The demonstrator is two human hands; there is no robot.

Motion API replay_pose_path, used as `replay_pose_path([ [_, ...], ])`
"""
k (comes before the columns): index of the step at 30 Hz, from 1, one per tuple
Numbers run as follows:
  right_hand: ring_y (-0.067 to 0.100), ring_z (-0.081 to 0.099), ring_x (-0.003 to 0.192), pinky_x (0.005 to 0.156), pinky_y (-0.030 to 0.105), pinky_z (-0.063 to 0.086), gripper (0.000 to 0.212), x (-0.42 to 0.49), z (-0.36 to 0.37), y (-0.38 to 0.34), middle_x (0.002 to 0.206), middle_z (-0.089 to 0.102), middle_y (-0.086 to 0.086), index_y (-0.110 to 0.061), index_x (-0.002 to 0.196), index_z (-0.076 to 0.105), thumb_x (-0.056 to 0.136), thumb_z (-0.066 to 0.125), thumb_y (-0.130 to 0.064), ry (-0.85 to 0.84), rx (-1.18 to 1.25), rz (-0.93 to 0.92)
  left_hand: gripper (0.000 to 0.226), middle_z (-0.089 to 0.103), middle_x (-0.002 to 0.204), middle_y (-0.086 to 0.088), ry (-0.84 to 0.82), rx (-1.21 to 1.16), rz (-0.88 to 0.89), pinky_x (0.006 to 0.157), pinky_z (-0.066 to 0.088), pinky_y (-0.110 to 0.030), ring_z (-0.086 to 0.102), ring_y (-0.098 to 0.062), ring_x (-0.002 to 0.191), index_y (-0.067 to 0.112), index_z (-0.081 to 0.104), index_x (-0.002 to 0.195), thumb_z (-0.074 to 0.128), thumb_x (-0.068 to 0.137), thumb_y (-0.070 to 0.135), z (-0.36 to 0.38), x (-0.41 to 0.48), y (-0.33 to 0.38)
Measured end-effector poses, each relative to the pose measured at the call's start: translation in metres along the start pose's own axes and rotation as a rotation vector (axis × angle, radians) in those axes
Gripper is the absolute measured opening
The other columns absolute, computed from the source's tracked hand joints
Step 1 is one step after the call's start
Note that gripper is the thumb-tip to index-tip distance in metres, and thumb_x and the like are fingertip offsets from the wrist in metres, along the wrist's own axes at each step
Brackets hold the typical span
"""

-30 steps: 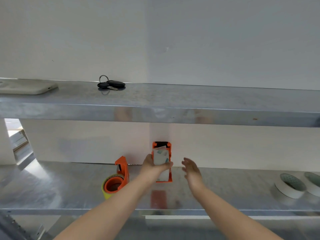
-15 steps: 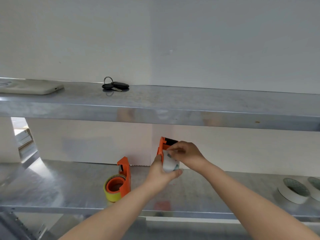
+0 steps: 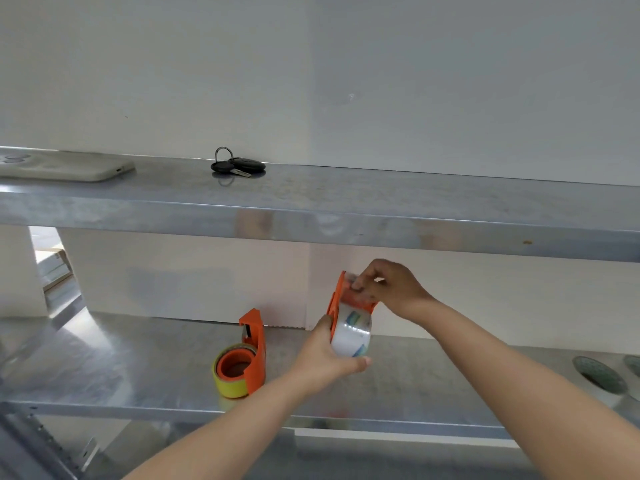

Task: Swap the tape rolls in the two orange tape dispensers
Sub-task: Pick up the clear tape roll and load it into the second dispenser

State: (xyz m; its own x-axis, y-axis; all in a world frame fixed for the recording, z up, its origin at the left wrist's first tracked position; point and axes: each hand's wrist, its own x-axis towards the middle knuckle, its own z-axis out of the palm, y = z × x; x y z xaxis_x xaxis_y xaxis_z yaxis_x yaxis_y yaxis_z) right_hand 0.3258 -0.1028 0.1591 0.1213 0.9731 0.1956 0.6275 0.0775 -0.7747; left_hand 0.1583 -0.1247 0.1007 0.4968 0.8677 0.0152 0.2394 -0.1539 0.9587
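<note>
Above the lower metal shelf (image 3: pixel 138 368) I hold an orange tape dispenser (image 3: pixel 341 296) carrying a clear tape roll (image 3: pixel 351 336) with coloured print. My left hand (image 3: pixel 327 358) grips the roll and the dispenser's lower part from below. My right hand (image 3: pixel 388 289) pinches the dispenser's top end, where the tape's end lies. A second orange dispenser (image 3: pixel 254 351) stands on the lower shelf to the left, loaded with a yellow tape roll (image 3: pixel 230 388); neither hand touches it.
The upper metal shelf (image 3: pixel 381 216) juts out just above my hands and carries a phone (image 3: pixel 65 168) at the left and a bunch of keys (image 3: pixel 237 166). Two white tape rolls (image 3: pixel 599 374) lie at the lower shelf's far right. A white wall closes the back.
My left hand has lifted the dispenser with the clear roll off the lower shelf and turned it. My right hand came in from the right and took hold of its top end.
</note>
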Motion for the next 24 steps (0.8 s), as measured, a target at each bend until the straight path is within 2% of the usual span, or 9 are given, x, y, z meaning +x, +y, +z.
replay_pose_path([
  [2,0.013,0.065,0.071,0.065,0.024,0.056,0.025,0.003,-0.006,-0.001,0.078,0.067,0.0,-0.017,0.066,0.056,0.087,0.053,-0.003,-0.008,-0.003,-0.011,0.062,0.057,0.109,0.009,-0.033,0.003,-0.02,0.077,0.055,-0.018,0.06,-0.012,0.099,0.031,0.043,0.116,0.081,0.067,0.023,0.002,-0.004,-0.001],
  [6,0.005,0.061,0.064,0.062,0.022,0.048,0.024,0.01,-0.013,0.001,0.075,0.066,-0.003,-0.017,0.069,0.056,0.088,0.048,-0.005,0.016,-0.1,-0.018,0.059,0.062,0.109,0.006,-0.05,-0.077,-0.039,0.08,0.056,-0.023,0.063,-0.013,0.1,0.031,0.049,0.11,0.084,0.064,0.021,0.0,-0.007,-0.001],
  [9,-0.003,0.062,0.057,0.058,0.012,0.047,0.016,0.017,-0.032,0.004,0.085,0.063,0.006,-0.008,0.085,0.059,0.093,0.045,-0.004,0.156,0.112,0.01,0.055,0.068,0.104,0.006,-0.076,-0.119,-0.045,0.079,0.056,-0.022,0.067,-0.01,0.096,0.033,0.055,0.1,0.087,0.06,0.013,0.0,-0.016,-0.01],
  [14,0.011,0.063,0.081,0.081,0.027,0.05,0.03,0.018,-0.044,0.008,0.091,0.067,0.008,-0.009,0.08,0.063,0.097,0.039,-0.016,0.038,0.156,0.076,0.054,0.072,0.102,0.002,-0.09,-0.162,-0.047,0.077,0.055,-0.022,0.07,-0.008,0.089,0.03,0.057,0.105,0.083,0.062,0.01,0.006,-0.031,-0.024],
  [17,0.02,0.067,0.091,0.089,0.034,0.048,0.029,0.019,-0.041,0.014,0.102,0.069,0.008,-0.002,0.096,0.059,0.098,0.036,-0.02,-0.023,0.245,0.166,0.051,0.072,0.103,-0.006,-0.11,-0.198,-0.038,0.078,0.056,-0.026,0.069,-0.01,0.086,0.027,0.059,0.105,0.078,0.063,0.006,0.008,-0.034,-0.021],
  [18,0.022,0.068,0.091,0.087,0.035,0.05,0.025,0.02,-0.04,0.017,0.104,0.069,0.008,-0.004,0.095,0.055,0.099,0.036,-0.019,-0.036,0.28,0.197,0.051,0.073,0.102,-0.005,-0.113,-0.209,-0.033,0.078,0.056,-0.026,0.07,-0.01,0.085,0.026,0.059,0.105,0.077,0.064,0.003,0.007,-0.035,-0.019],
  [20,0.021,0.069,0.08,0.072,0.031,0.056,0.019,0.02,-0.037,0.021,0.094,0.07,0.006,-0.009,0.085,0.048,0.098,0.036,-0.016,-0.058,0.341,0.268,0.052,0.074,0.1,-0.001,-0.117,-0.226,-0.013,0.076,0.057,-0.023,0.071,-0.01,0.086,0.025,0.059,0.105,0.077,0.063,0.001,0.005,-0.037,-0.014],
  [22,0.015,0.065,0.061,0.053,0.025,0.054,0.017,0.017,-0.03,0.024,0.076,0.066,0.004,-0.01,0.08,0.046,0.096,0.041,-0.011,-0.091,0.414,0.373,0.053,0.074,0.098,-0.001,-0.122,-0.243,-0.001,0.073,0.055,-0.022,0.071,-0.01,0.085,0.024,0.058,0.105,0.076,0.059,0.004,0.002,-0.038,-0.011],
  [24,0.01,0.06,0.048,0.046,0.021,0.052,0.022,0.013,-0.02,0.033,0.058,0.062,0.003,-0.008,0.075,0.051,0.093,0.039,-0.003,-0.172,0.54,0.493,0.053,0.073,0.094,0.001,-0.133,-0.265,0.003,0.07,0.053,-0.019,0.07,-0.008,0.082,0.021,0.058,0.106,0.075,0.059,0.005,-0.002,-0.038,-0.006],
])
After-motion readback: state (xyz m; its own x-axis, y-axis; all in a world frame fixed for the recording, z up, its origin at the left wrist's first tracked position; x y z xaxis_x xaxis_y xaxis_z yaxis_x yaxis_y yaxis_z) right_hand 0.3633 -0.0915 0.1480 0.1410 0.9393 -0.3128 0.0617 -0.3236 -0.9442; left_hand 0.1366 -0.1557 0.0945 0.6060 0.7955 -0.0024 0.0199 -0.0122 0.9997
